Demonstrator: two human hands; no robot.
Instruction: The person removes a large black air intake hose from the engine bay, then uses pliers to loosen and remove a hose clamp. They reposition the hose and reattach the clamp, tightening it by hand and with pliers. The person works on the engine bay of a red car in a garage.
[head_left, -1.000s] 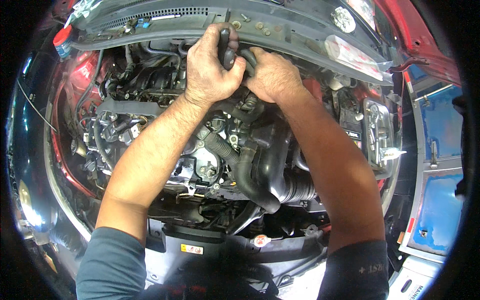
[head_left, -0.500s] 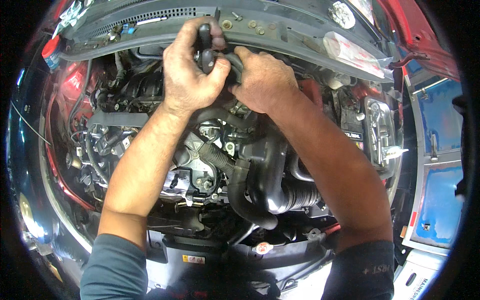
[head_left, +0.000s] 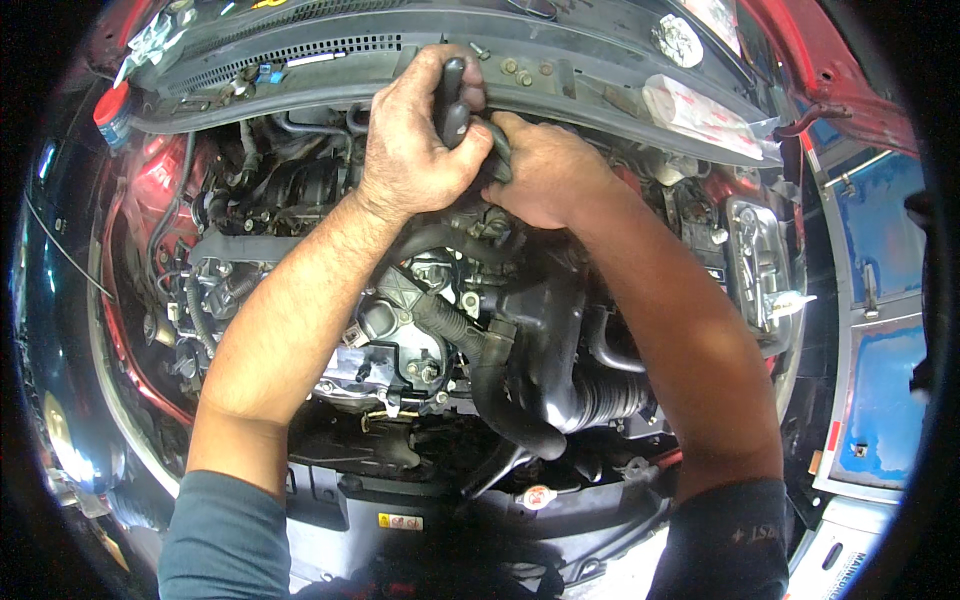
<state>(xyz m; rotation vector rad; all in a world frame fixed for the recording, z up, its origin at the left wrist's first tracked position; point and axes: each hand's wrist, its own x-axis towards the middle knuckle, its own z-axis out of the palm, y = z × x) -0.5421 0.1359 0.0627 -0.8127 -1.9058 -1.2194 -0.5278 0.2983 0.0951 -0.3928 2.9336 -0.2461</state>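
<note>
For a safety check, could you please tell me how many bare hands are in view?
2: the left hand, gripping black handles; the right hand beside it, over the engine.

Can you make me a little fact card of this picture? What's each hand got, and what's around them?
Left grip: closed around a tool with two black handles
Right grip: closed on a dark, curved, hose-like piece
Under the arms: a grey-and-black car engine
Upper left: a small blue jar with a red lid
Upper right: a long clear-and-white plastic packet
Can't see: the tool's working end
</note>
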